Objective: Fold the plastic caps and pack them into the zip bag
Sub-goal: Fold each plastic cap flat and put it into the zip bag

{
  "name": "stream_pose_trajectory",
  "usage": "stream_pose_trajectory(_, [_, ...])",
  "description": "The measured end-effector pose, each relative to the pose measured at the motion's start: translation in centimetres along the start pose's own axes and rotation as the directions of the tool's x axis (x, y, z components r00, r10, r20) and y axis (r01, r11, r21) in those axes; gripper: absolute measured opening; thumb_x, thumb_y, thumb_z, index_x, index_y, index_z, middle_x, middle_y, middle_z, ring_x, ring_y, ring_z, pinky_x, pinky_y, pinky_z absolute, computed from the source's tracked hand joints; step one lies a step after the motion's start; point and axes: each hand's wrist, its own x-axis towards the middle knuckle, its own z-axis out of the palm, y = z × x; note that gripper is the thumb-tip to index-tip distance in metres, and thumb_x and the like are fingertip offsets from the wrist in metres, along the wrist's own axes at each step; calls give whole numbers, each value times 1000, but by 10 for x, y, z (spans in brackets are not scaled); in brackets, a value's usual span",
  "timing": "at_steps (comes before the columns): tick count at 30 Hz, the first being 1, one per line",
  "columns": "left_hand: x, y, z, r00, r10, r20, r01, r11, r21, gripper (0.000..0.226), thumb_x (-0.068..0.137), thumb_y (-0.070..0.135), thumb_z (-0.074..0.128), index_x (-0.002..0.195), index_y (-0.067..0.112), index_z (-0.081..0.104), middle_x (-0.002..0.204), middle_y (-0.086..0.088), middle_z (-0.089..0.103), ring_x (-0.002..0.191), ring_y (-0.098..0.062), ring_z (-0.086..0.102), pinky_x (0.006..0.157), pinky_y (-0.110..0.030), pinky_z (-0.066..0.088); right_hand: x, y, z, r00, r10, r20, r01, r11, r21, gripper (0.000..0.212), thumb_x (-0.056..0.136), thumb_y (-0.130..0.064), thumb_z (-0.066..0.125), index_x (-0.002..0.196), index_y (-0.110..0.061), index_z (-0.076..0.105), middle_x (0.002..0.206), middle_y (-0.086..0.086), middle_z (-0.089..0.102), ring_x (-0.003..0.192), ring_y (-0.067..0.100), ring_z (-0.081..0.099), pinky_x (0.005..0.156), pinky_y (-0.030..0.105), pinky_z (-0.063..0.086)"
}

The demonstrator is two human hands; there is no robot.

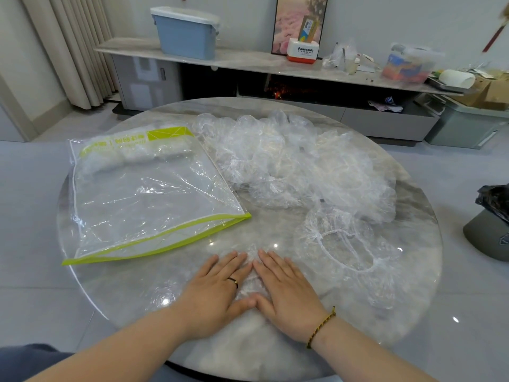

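Note:
A folded clear plastic cap (252, 282) lies near the round table's front edge. My left hand (217, 290) and my right hand (286, 293) press flat on it side by side, fingers straight, thumbs touching. Another cap (344, 252) lies spread open just to the right, its white elastic ring showing. A heap of crumpled clear caps (297, 164) covers the far middle and right of the table. The clear zip bag (143, 194) with green trim lies on the left, its mouth toward me, with folded caps at its far end.
The round marble table (275, 340) ends just behind my wrists. Beyond it runs a low cabinet with a blue bin (184, 34), a Panasonic box (302, 51) and clutter. A dark bin (490, 232) stands on the floor at the right.

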Motion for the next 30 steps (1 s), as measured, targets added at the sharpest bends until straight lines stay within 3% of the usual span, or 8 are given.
stream_pose_trajectory(4, [4, -17, -8, 967, -174, -185, 96, 925, -368, 98, 66, 78, 9, 122, 16, 60, 135, 4, 47, 127, -14, 42, 98, -12, 22, 4, 14, -22, 926, -75, -369, 152, 971, 182, 21, 69, -34, 45, 73, -24, 62, 77, -9, 64, 79, 6, 50, 73, 22, 36])
stream_pose_trajectory(7, [6, -27, -15, 935, -187, -301, 84, 943, -323, 45, 82, 38, 38, 102, 13, 70, 110, 2, 63, 107, -19, 56, 82, -16, 37, 2, 13, -50, 991, -50, -124, 70, 985, 161, 32, 67, -40, 34, 55, -19, 55, 56, -9, 56, 61, 9, 42, 62, 21, 28])
stream_pose_trajectory(10, [4, -30, -17, 955, -162, -250, 92, 959, -269, 49, 71, 37, 32, 95, 18, 71, 101, 10, 62, 99, -10, 56, 75, -15, 37, -1, 14, -46, 992, -72, 105, 73, 997, 0, 29, 68, -36, 28, 64, -20, 52, 65, -2, 56, 68, 14, 38, 73, 27, 24])
stream_pose_trajectory(14, [4, -24, -20, 967, -92, -237, 82, 995, -51, 37, 72, 33, 36, 54, 18, 66, 60, 7, 60, 55, -15, 63, 40, -24, 47, 3, 16, -41, 999, -21, -24, 21, 1000, 6, 19, 59, -27, 46, 58, -20, 64, 54, -7, 59, 61, 15, 56, 64, 26, 30])
stream_pose_trajectory(17, [-1, -15, -20, 988, -113, -103, 119, 991, 58, 26, 90, 29, 39, 87, 19, 63, 90, 5, 61, 91, -17, 60, 56, -22, 36, 6, 20, -37, 998, -61, 21, 62, 998, -19, 50, 82, -32, 20, 108, -16, 60, 106, -1, 63, 113, 20, 45, 86, 29, 22])
stream_pose_trajectory(21, [-10, 0, -19, 976, -180, 122, 173, 983, 69, 29, 91, 35, 41, 65, 26, 34, 71, 9, 39, 102, -16, 56, 53, -17, 26, 13, 22, -28, 1000, 6, 14, -6, 1000, 1, 46, 91, -19, 36, 137, -17, 38, 146, 0, 36, 140, 18, 20, 113, 33, 11])
stream_pose_trajectory(25, [-11, 7, -16, 976, -173, 133, 170, 985, 34, 19, 92, 37, 42, 77, 27, 40, 98, 5, 60, 104, -18, 57, 64, -23, 31, 9, 16, -33, 991, 4, -133, 11, 994, 107, 43, 65, -21, 36, 101, -22, 60, 104, 2, 68, 103, 21, 60, 83, 34, 52])
stream_pose_trajectory(30, [-9, 9, -22, 978, -192, 87, 195, 981, -25, 34, 90, 44, 46, 65, 25, 33, 70, 11, 37, 104, -15, 55, 65, -23, 31, -19, 2, -38, 948, -295, -116, 313, 930, 192, 37, 64, -39, 44, 97, -23, 45, 95, -3, 64, 98, 10, 47, 91, 23, 34])
